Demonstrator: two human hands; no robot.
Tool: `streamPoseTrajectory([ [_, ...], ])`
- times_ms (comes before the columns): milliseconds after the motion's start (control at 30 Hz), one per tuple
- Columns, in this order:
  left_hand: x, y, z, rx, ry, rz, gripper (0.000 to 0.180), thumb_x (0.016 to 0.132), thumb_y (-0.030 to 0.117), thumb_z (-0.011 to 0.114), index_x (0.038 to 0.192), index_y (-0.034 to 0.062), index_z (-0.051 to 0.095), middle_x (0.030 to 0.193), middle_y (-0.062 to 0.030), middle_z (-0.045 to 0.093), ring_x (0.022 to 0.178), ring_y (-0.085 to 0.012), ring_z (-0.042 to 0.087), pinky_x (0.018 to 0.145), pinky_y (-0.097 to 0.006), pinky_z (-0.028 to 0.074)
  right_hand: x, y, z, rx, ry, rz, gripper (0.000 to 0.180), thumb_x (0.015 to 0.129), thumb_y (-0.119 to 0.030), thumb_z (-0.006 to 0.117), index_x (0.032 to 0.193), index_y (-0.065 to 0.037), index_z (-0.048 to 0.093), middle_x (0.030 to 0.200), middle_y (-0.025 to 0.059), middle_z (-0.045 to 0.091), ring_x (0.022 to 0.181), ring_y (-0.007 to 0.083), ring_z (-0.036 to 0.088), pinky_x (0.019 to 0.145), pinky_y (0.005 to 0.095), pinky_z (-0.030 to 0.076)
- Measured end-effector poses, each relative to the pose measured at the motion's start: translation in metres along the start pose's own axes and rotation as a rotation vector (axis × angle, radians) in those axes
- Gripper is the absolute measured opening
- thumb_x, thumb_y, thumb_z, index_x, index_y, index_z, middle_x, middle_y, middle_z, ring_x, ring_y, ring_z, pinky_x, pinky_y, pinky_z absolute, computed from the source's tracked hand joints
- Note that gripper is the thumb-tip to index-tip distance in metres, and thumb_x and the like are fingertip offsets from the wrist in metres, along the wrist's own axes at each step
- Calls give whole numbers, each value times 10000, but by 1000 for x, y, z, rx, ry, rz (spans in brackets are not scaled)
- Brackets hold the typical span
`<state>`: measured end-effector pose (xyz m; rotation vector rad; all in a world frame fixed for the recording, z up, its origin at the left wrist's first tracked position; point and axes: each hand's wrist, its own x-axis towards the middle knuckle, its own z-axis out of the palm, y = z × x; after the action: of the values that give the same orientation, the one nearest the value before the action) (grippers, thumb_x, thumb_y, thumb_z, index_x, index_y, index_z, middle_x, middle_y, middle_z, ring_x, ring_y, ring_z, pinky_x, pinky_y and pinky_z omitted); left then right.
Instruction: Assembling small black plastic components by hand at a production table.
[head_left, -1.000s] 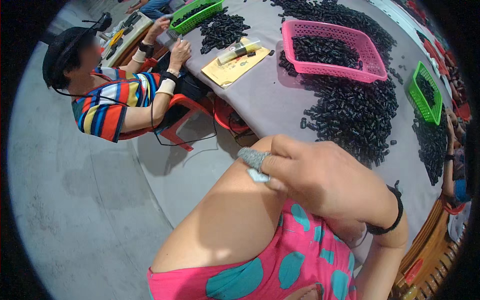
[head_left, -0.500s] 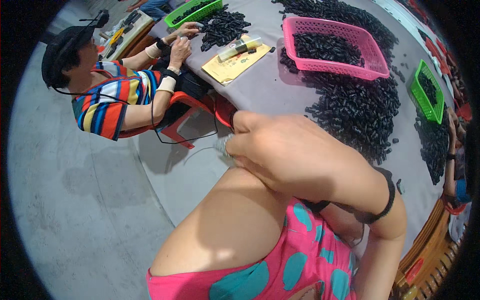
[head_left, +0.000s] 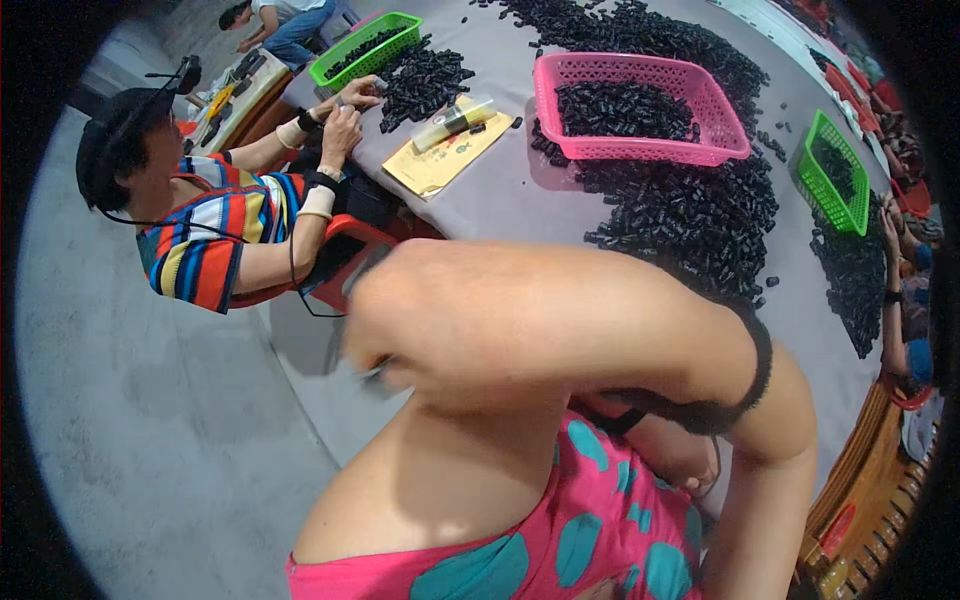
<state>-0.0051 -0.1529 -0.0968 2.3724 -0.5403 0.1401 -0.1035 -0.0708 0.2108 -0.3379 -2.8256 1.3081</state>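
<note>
My right arm bends in from the lower right with a black band around it. Across the middle, my closed right hand [head_left: 430,310] lies over my bare left upper arm [head_left: 440,470]. At its fingers shows the tip of something small and greyish, too blurred to name. My left hand [head_left: 677,450] is mostly hidden beneath my right forearm, beside my pink garment with teal spots [head_left: 575,535]; how its fingers are held cannot be made out. Beyond my arm, small black cylindrical pieces [head_left: 690,225] lie heaped on the grey-covered table [head_left: 530,215].
A pink basket [head_left: 650,153] of black pieces stands on the table. Green baskets stand at the right [head_left: 852,212] and far left [head_left: 398,40]. A clear tube [head_left: 440,130] lies on a yellow booklet [head_left: 425,185]. At left, a person [head_left: 215,235] in stripes sits on a red chair [head_left: 345,285], handling pieces.
My right hand has swung left and a little down, carrying the greyish thing with it. The view has shifted slightly, and more of a far person shows at the top left.
</note>
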Motion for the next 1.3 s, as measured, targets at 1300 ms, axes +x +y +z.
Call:
streamPoseTrajectory([
  [1300,18,20,5,-160,42,113,140,747,115,559,799,21,649,911,-192,643,873,-365,618,724,-449,499,8,42,53,151,574,-105,175,754,-86,573,893,-2,639,806,203,639,756,374,615,669,426,485],
])
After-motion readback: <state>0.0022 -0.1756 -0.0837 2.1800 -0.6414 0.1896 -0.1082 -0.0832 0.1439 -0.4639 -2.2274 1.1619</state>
